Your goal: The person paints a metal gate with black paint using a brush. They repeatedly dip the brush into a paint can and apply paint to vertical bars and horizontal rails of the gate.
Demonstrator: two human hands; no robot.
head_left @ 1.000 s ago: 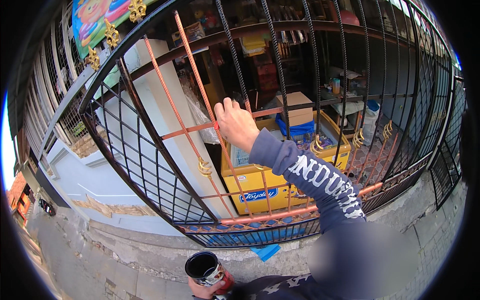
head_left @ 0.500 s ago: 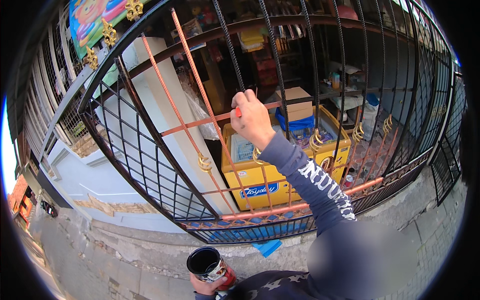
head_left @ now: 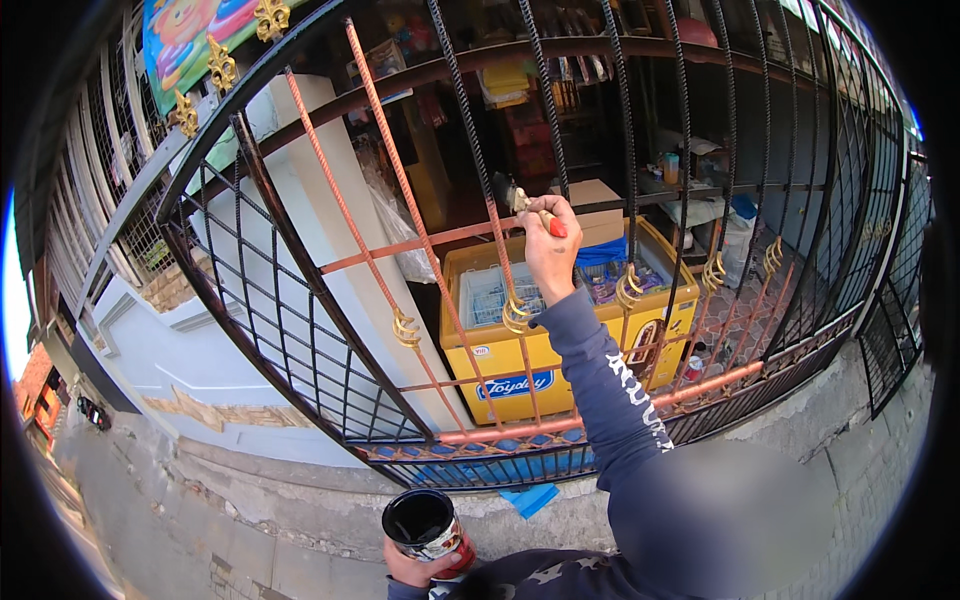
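My right hand (head_left: 553,258) is closed round a paintbrush (head_left: 522,201) whose handle ends in red. The dark bristles are at an upright twisted bar (head_left: 498,226), by the place where its black upper length changes to copper colour; whether they touch it I cannot tell. That bar belongs to a metal grille (head_left: 386,150), partly black and partly copper-coloured, with gold basket-shaped ornaments (head_left: 516,313). Low in front of me, my left hand (head_left: 405,566) grips an open paint can (head_left: 440,542) from the side. Inside the can it is black, and its label is red and white.
Behind the grille stands a yellow chest freezer (head_left: 470,352) with a cardboard box (head_left: 597,213) by it. Left of the copper bars is a light wall (head_left: 180,345). A blue scrap (head_left: 530,500) lies on the concrete ledge (head_left: 470,505) below the grille.
My right hand has moved right and slightly down with the paintbrush, so the bristles now show. My left hand and the can have barely shifted.
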